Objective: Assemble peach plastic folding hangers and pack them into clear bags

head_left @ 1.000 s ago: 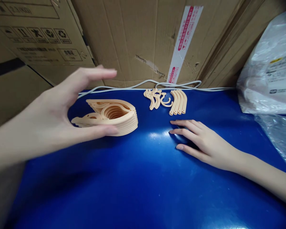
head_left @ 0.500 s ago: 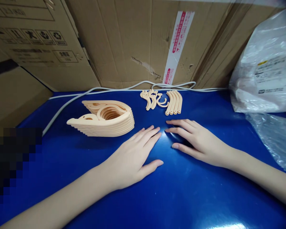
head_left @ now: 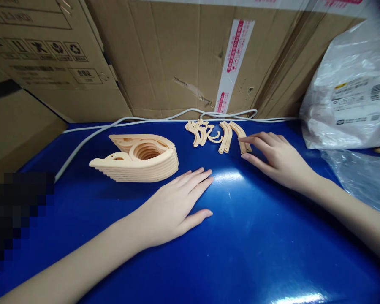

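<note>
My left hand (head_left: 174, 207) lies flat and open on the blue table (head_left: 240, 253), just right of a stack of peach plastic hanger-like pieces (head_left: 139, 158). My right hand (head_left: 274, 158) reaches to the row of curved peach strips (head_left: 232, 137) near the back edge; its fingertips touch the rightmost strips, which are now fanned apart from the others. It has its fingers spread and grips nothing. A small cluster of peach hook pieces (head_left: 202, 131) lies left of the strips.
Cardboard boxes (head_left: 183, 59) wall the back and left. A white cable (head_left: 120, 123) runs along the table's rear edge. A white plastic bag with a label (head_left: 348, 101) and clear plastic film (head_left: 364, 177) sit at the right.
My left hand came down from beside the stack and rests flat on the table. My right hand slid forward to the curved strips and pushed the rightmost ones apart.
</note>
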A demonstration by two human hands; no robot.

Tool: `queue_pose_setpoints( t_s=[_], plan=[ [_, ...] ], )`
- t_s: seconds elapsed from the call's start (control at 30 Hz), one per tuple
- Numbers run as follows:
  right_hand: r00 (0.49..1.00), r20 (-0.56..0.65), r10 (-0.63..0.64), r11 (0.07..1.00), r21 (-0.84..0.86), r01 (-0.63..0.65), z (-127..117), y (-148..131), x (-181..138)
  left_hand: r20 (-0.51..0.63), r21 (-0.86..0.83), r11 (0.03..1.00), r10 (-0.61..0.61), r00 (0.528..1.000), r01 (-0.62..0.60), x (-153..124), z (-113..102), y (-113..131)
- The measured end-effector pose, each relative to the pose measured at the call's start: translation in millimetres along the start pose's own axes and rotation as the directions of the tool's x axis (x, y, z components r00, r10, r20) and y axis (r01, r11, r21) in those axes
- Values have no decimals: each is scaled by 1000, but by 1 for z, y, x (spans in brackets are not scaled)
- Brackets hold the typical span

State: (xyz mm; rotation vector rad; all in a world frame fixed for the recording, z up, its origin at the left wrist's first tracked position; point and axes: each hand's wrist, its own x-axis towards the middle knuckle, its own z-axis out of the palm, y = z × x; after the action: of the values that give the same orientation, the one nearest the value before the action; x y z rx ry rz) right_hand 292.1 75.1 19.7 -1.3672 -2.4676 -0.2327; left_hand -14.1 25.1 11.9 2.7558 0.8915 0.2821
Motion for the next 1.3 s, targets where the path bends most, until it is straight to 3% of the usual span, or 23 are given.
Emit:
queue_pose_setpoints(
  t_s=[0.2,0.4,0.57,0.67,0.73,0.87,1.0,1.2,1.3],
  plan=[
    [989,32,148,985,-96,-144,0,-1,-3,6,10,1000,-3,1000,2,-1,0,1],
    [915,90,393,887,-298,-352,-8,-2,0,0,-1,1000,1,1000,-1,-1,1,1],
    [760,443,475,880,-272,-391,-27,-3,-1,-11,4,1000,12,1000,-12,0,-1,1],
    [700,568,433,901,-262,-345,-44,-14,-8,-31,10,1000,6,999,-6,-1,-1,2],
    [630,716,302,951,-182,-249,-53,-26,-15,-51,10,1000,-4,999,4,-1,-1,3],
    [657,754,23,992,64,-108,-59,-50,-29,-99,2,1000,-2,995,3,-1,-1,6],
    [669,701,-248,932,361,-32,-59,-73,-32,-150,-27,999,23,988,-28,-1,-3,9],
    [682,693,-234,911,401,-95,-56,-85,-24,-178,-151,988,-42,983,15,0,-6,9],
    [728,654,-205,916,391,-94,-47,-80,-25,-188,-275,961,-74,979,20,0,-5,8]
  ],
)
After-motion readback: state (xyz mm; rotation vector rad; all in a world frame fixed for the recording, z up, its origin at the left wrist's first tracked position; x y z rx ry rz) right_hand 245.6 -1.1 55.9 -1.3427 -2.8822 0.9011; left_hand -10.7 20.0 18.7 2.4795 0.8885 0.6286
